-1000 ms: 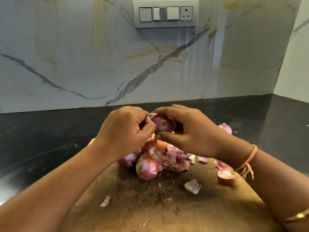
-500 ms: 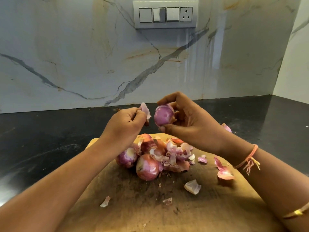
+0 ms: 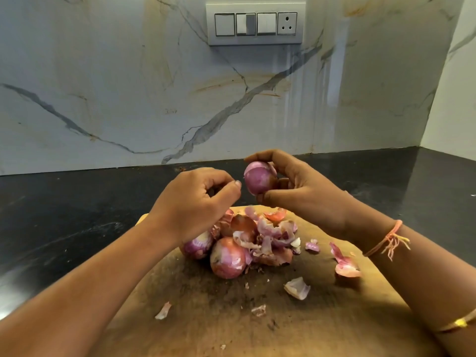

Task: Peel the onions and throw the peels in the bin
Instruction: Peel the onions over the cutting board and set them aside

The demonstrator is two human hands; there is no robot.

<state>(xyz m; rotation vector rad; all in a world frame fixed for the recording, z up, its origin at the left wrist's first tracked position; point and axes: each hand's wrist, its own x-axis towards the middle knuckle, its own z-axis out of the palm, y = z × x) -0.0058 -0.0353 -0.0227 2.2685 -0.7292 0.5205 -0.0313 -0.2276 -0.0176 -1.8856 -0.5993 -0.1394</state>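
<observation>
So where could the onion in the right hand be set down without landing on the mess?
The black counter left of the cutting board is bare, and so is the counter toward the right corner. The board's near edge has only small scraps. The board's middle is crowded: onions and a heap of peels below the held onion.

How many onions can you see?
3. The held onion is in the right hand; the front onion sits on the board; the left onion lies beside it, partly hidden by the left hand. More may hide under the peels.
</observation>
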